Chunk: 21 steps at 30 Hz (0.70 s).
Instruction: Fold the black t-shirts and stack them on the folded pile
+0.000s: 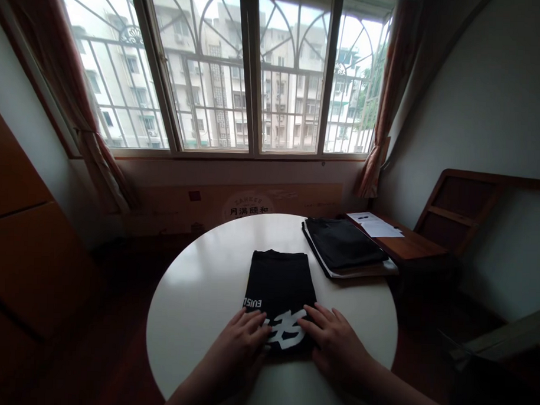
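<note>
A black garment (282, 280), folded into a rectangle, lies flat on the round white table (191, 306) in front of me. It looks like a T-shirt, though the folds hide its full shape. White lettering and a large white print show on its near half. On its near left edge rests my left hand (243, 338), fingers stretched out over the cloth. My right hand (333, 340) lies on the near right edge in the same way, fingers spread across the print. Both thumbs are partly hard to make out.
A stack of folded dark clothes (343, 243), with some white layers, sits at the table's back right. Beyond it, papers (375, 224) lie on a wooden surface (417, 243). A barred window (252, 78) with curtains (381, 118) stands behind; an orange-brown cabinet (20, 247) is at left.
</note>
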### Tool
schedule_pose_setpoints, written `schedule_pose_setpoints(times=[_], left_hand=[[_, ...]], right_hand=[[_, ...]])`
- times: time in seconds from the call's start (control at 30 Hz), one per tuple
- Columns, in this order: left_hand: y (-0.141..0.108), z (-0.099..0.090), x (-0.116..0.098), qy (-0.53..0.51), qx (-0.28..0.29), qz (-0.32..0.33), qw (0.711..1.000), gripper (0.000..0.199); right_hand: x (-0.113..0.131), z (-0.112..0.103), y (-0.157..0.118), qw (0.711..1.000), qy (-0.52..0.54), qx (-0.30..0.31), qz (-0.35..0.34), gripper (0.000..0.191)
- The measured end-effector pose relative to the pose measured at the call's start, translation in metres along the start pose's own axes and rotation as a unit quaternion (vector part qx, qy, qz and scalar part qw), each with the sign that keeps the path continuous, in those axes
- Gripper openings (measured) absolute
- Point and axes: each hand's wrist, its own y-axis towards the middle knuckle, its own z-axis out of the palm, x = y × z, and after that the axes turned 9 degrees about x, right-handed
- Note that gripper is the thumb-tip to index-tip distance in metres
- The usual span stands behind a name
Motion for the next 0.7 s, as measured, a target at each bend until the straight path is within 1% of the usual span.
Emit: schedule_pose_setpoints(times=[0.07,0.17,0.3,0.4,0.5,0.6,0.67,0.7], left_hand=[[0.002,-0.002,-0.006,-0.007,-0.001,0.043,0.999,0.044],[-0.002,-0.006,-0.004,-0.023,-0.002,0.068,0.997,0.041],[-0.015,-0.01,0.008,-0.037,-0.013,0.049,0.998,0.042],[-0.018,-0.01,0.012,-0.04,-0.016,0.026,0.999,0.04],[-0.018,-0.008,0.013,-0.063,-0.022,-0.004,0.998,0.042],[-0.018,-0.005,0.017,-0.14,-0.07,-0.039,0.987,0.037],[-0.018,-0.003,0.02,-0.231,-0.116,-0.05,0.965,0.029],[-0.017,-0.002,0.021,-0.292,-0.137,-0.049,0.945,0.024]], right_hand=[[0.003,0.001,0.004,1.0,0.003,-0.001,-0.007,0.067],[0.0,-0.002,0.004,1.0,0.01,-0.006,-0.022,0.067],[-0.009,-0.007,0.002,0.998,0.033,-0.019,-0.047,0.064],[-0.014,-0.007,0.004,0.997,0.06,-0.035,-0.045,0.053],[-0.02,-0.005,0.009,0.99,0.12,-0.058,-0.043,0.04],[-0.028,-0.003,0.012,0.971,0.218,-0.079,-0.056,0.035],[-0.033,-0.001,0.013,0.95,0.292,-0.084,-0.073,0.032],[-0.035,0.0,0.014,0.936,0.331,-0.089,-0.082,0.029]])
